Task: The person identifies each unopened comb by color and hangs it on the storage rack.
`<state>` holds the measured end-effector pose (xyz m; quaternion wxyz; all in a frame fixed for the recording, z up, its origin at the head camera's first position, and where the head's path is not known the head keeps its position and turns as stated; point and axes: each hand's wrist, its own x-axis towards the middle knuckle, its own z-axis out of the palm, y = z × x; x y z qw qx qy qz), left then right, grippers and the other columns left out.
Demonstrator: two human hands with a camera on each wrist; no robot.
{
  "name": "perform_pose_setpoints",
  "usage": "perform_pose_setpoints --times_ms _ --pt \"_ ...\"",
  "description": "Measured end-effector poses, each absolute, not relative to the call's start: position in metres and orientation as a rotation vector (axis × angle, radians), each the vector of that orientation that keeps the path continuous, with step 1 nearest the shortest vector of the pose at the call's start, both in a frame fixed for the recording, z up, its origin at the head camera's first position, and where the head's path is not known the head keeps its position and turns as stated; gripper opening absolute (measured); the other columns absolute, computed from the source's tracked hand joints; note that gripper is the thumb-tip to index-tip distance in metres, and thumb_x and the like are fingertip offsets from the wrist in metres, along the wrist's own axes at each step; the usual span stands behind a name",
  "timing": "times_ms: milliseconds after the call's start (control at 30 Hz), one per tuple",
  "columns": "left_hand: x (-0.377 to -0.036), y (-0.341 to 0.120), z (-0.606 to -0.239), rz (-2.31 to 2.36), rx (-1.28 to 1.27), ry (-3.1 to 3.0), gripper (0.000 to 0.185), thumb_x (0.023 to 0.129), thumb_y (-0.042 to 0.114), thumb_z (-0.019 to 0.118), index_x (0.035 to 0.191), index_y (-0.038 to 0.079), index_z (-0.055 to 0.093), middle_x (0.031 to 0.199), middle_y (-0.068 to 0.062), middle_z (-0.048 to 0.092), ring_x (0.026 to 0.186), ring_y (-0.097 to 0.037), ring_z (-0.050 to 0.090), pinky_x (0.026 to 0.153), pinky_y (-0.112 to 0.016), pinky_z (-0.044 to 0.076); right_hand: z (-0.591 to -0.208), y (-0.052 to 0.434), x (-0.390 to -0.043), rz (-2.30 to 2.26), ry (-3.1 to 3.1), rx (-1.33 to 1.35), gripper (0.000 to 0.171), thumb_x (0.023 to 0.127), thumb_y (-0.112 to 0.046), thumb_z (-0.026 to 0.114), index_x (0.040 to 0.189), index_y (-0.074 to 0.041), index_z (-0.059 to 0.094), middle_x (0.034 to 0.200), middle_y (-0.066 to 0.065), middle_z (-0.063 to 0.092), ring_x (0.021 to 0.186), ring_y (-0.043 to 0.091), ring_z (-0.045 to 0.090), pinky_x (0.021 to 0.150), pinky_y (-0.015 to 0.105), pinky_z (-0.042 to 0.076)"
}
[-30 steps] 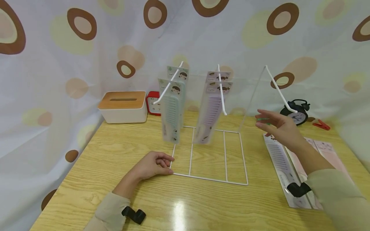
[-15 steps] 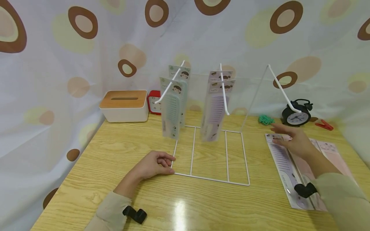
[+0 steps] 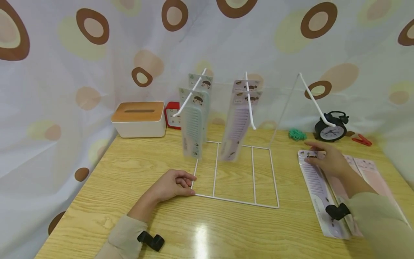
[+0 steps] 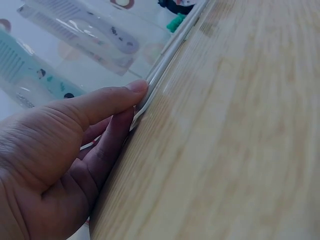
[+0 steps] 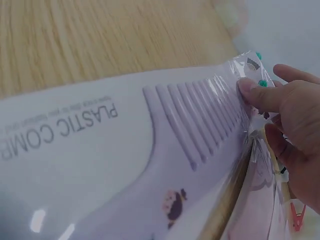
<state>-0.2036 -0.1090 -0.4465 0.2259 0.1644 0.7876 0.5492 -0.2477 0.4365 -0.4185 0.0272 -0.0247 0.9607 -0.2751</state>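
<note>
My left hand (image 3: 173, 185) pinches the near left corner of a white wire display rack (image 3: 233, 200); the left wrist view shows the thumb (image 4: 136, 87) on the wire. Two packaged green combs (image 3: 191, 126) hang from the rack's left hook, and two packaged purple combs (image 3: 240, 122) from the middle one. The right hook (image 3: 315, 99) bears nothing. At the right, my right hand (image 3: 331, 160) grips the top end of another packaged purple comb (image 3: 318, 189), its thumb (image 5: 257, 92) over the clear wrapper. The lower part of that pack lies along the table.
Pink packs (image 3: 375, 176) lie right of the purple one, partly under my right forearm. Behind stand a black alarm clock (image 3: 330, 129), a green coil (image 3: 297, 135) and a red clip (image 3: 361, 140). A tissue box (image 3: 139, 124) and red clock (image 3: 172, 115) stand back left.
My right hand has come away from the green coil, down and right, onto the purple comb pack, which has shifted slightly. The hanging purple packs sway. My left hand stays at the rack corner.
</note>
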Motion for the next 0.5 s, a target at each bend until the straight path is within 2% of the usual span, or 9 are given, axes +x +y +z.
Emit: perform_pose_setpoints --times_ms 100,200,367,433,500 --pt "-0.204 -0.11 -0.447 1.515 0.456 2.175 0.044 0.08 0.011 0.084 0.12 -0.001 0.068 0.088 -0.006 0.065 0.076 -0.012 0.062 0.074 -0.022 0.051 -0.419 0.431 -0.245 -0.977 2.981 0.021 0.064 0.093 -0.038 0.072 0.146 -0.012 0.05 0.123 0.015 0.052 0.111 0.032 0.047 0.086 0.038 0.046" --pt "-0.204 -0.112 -0.448 1.514 0.458 2.184 0.044 0.08 0.011 0.084 0.119 -0.001 0.068 0.088 -0.006 0.066 0.076 -0.012 0.062 0.075 -0.022 0.051 -0.411 0.425 -0.239 -1.097 2.953 0.144 0.067 0.092 -0.048 0.069 0.148 -0.017 0.049 0.123 0.005 0.051 0.105 0.019 0.045 0.076 0.019 0.04" --pt "-0.204 -0.112 -0.447 1.515 0.458 2.191 0.044 0.08 0.011 0.084 0.119 -0.001 0.068 0.088 -0.006 0.066 0.076 -0.012 0.062 0.075 -0.022 0.051 -0.386 0.415 -0.224 -1.376 2.812 0.323 0.068 0.088 -0.054 0.069 0.149 -0.032 0.047 0.138 -0.005 0.046 0.106 0.005 0.043 0.076 0.008 0.042" --pt "-0.204 -0.112 -0.447 1.514 0.459 2.188 0.044 0.08 0.011 0.084 0.119 -0.001 0.068 0.089 -0.006 0.066 0.076 -0.012 0.062 0.074 -0.022 0.051 -0.378 0.412 -0.216 -1.511 2.756 0.352 0.066 0.088 -0.05 0.071 0.148 -0.034 0.049 0.137 -0.012 0.046 0.105 -0.002 0.045 0.076 0.006 0.045" --pt "-0.204 -0.111 -0.447 1.512 0.459 2.183 0.043 0.08 0.011 0.084 0.119 -0.001 0.068 0.089 -0.006 0.066 0.076 -0.011 0.062 0.074 -0.022 0.051 -0.369 0.408 -0.206 -1.699 2.671 0.33 0.061 0.088 -0.041 0.074 0.145 -0.031 0.053 0.132 -0.017 0.049 0.101 -0.008 0.051 0.074 0.007 0.049"
